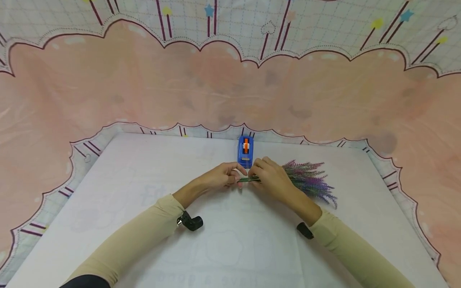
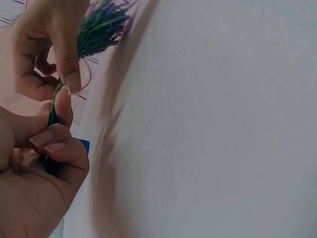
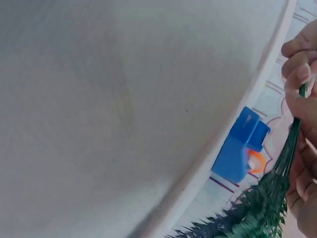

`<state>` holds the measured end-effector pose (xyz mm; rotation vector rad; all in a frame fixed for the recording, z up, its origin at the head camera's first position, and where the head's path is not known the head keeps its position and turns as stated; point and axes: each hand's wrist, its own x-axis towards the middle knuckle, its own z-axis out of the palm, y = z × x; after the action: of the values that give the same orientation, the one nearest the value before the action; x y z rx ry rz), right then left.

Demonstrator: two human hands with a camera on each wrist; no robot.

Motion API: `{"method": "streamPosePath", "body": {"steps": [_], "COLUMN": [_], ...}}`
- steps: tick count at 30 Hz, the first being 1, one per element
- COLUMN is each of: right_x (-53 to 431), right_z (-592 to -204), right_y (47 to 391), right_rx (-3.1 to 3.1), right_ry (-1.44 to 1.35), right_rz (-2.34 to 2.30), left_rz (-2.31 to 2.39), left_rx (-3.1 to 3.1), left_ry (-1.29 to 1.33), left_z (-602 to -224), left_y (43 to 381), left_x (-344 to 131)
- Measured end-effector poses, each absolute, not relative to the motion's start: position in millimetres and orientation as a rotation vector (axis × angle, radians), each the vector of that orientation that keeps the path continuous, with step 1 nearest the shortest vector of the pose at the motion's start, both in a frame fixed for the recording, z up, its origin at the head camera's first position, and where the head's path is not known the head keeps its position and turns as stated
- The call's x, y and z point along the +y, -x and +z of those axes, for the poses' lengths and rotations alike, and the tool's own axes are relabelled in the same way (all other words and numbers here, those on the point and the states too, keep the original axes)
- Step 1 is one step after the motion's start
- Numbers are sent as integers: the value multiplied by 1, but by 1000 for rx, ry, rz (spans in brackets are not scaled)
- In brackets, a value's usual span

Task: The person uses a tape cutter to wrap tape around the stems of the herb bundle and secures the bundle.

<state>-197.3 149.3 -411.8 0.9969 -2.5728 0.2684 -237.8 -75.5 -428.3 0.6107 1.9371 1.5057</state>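
Observation:
A bunch of lavender-like sprigs (image 1: 311,182), purple and pink with green stems, lies sideways between the two hands, its blooms pointing right. My right hand (image 1: 271,178) pinches the stems just below the blooms. At the stems' bare end, my left hand (image 1: 221,176) holds them between curled fingers and thumb. In the left wrist view the thumb and fingers of both hands (image 2: 47,183) nearly meet along the green stems (image 2: 52,111). Directly beyond the hands stands a blue tape dispenser (image 1: 245,152) with an orange hub; the right wrist view shows its side.
A white table (image 1: 230,248) lies under the hands. Beyond its far edge hangs a pink cloth (image 1: 144,88) with a scalloped, checked border. Black wrist cameras (image 1: 192,222) sit near both cuffs.

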Motion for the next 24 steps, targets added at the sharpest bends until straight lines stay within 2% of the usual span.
{"method": "streamPosePath", "body": {"steps": [11, 24], "right_x": [147, 154], "right_z": [-404, -399], "right_y": [194, 200], "right_rx": [-2894, -2839], "right_ry": [-753, -877], "right_rz": [450, 462], "left_rz": [1447, 1468], "left_rx": [2003, 2053], "left_ry": [-631, -695], "left_z": [-427, -432], "left_y": [240, 239], "left_x": [-77, -78]}}
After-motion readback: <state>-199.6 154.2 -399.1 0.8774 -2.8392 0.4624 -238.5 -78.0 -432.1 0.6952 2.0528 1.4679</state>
